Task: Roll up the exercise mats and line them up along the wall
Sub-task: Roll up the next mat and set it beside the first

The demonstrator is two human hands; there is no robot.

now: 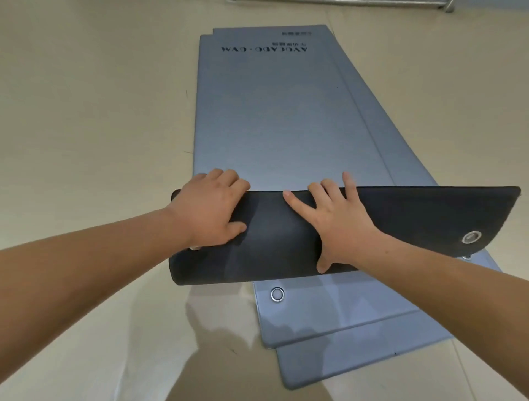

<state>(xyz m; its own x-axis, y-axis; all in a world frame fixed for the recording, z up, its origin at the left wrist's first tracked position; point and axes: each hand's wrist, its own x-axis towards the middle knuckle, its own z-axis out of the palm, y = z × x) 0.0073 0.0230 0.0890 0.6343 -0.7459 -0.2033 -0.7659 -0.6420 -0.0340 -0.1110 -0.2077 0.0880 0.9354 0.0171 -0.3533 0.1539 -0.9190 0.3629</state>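
A stack of blue-grey exercise mats lies flat on the floor, running away from me. The top mat (274,114) has its near end folded over, showing its black underside (415,217) with a metal eyelet (471,237). My left hand (209,211) lies on the left part of the black fold, fingers bent over its far edge and thumb on top. My right hand (340,223) presses flat on the fold's middle with spread fingers. Two lower mats (337,312) stick out near me, one with an eyelet (277,294).
The beige floor (86,114) surrounds the mats on all sides. A metal bar (372,3) lies along the far edge at top right. Black lettering (264,49) is printed at the top mat's far end.
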